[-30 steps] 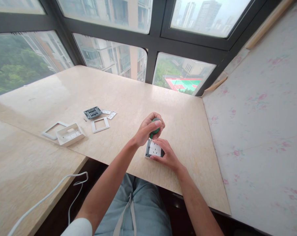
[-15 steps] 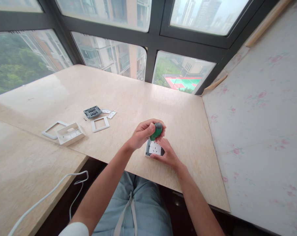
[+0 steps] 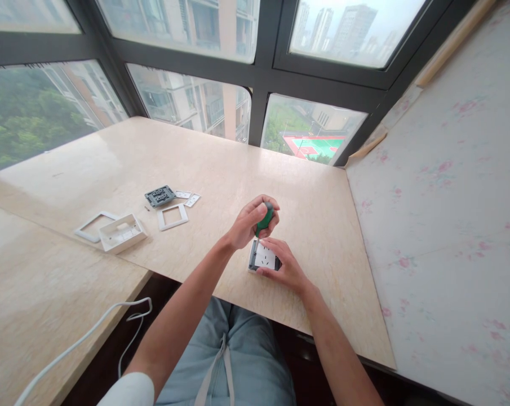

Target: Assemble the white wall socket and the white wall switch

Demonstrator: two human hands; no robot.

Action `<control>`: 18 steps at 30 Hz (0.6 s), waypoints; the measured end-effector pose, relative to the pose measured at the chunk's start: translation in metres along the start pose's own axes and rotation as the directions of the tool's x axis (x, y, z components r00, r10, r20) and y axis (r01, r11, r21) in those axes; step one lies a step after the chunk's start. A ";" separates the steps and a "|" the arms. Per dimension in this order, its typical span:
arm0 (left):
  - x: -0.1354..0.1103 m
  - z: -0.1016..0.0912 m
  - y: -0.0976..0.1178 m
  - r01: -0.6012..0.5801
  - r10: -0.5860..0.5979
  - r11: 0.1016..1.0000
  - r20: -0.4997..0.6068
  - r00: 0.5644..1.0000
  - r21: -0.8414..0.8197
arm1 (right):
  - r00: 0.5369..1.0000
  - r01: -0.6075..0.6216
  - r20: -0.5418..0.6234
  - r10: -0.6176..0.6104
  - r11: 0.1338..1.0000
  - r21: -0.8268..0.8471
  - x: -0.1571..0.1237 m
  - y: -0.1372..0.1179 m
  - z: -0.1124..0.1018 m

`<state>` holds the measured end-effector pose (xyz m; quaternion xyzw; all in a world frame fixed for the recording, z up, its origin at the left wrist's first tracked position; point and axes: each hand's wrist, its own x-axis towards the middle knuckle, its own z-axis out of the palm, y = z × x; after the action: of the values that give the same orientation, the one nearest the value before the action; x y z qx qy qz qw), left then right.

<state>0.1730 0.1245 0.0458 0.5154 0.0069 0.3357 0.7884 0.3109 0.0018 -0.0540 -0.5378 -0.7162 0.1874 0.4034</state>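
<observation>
My left hand (image 3: 248,223) is wrapped round the green handle of a small screwdriver (image 3: 264,220), held nearly upright with its tip down on the left edge of a white wall socket (image 3: 263,257). The socket lies flat on the beige table (image 3: 204,163) near its front edge. My right hand (image 3: 285,265) grips the socket from the right and front, with fingers curled over its side.
To the left lie a white mounting box (image 3: 122,232), two white frames (image 3: 172,216) (image 3: 91,224), a grey socket module (image 3: 159,195) and small white plates (image 3: 187,198). A white cable (image 3: 85,337) hangs below the table. A flowered wall (image 3: 440,214) stands to the right.
My left hand has turned round the screwdriver handle, and its fingers have shifted grip. The handle now stands more upright over the socket. My right hand stays on the socket.
</observation>
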 end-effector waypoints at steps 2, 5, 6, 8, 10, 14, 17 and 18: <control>-0.008 0.004 -0.005 -0.115 0.129 0.988 -0.144 0.981 0.103 | 1.000 0.004 0.004 -0.004 1.000 0.001 0.000 0.000 -0.001; -0.017 0.013 -0.009 -0.182 0.261 0.945 -0.296 0.919 0.270 | 1.000 -0.003 0.005 0.003 1.000 0.002 0.001 -0.001 -0.002; -0.019 0.015 -0.010 -0.184 0.287 0.933 -0.331 0.899 0.309 | 1.000 -0.006 0.006 0.006 1.000 0.002 0.001 -0.001 -0.002; -0.022 0.021 -0.010 -0.195 0.316 0.923 -0.364 0.876 0.332 | 1.000 -0.009 0.008 0.009 1.000 -0.001 0.001 -0.001 -0.002; -0.022 0.023 -0.010 -0.224 0.315 0.932 -0.331 0.890 0.284 | 1.000 -0.004 0.010 0.005 1.000 -0.005 0.000 0.000 -0.001; -0.015 0.018 -0.008 -0.176 0.191 0.978 -0.144 0.971 0.111 | 1.000 0.008 -0.003 -0.008 1.000 -0.011 0.000 0.002 0.000; -0.006 0.010 -0.006 -0.050 0.051 0.998 -0.042 0.998 0.030 | 1.000 -0.004 -0.006 0.003 1.000 -0.009 -0.001 0.002 0.000; -0.004 0.007 -0.005 -0.016 0.016 1.000 -0.028 0.999 0.004 | 1.000 -0.008 -0.003 0.008 1.000 -0.005 -0.001 0.002 0.000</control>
<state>0.1754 0.1156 0.0435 0.5121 0.0144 0.3492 0.7846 0.3118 0.0019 -0.0554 -0.5418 -0.7139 0.1863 0.4026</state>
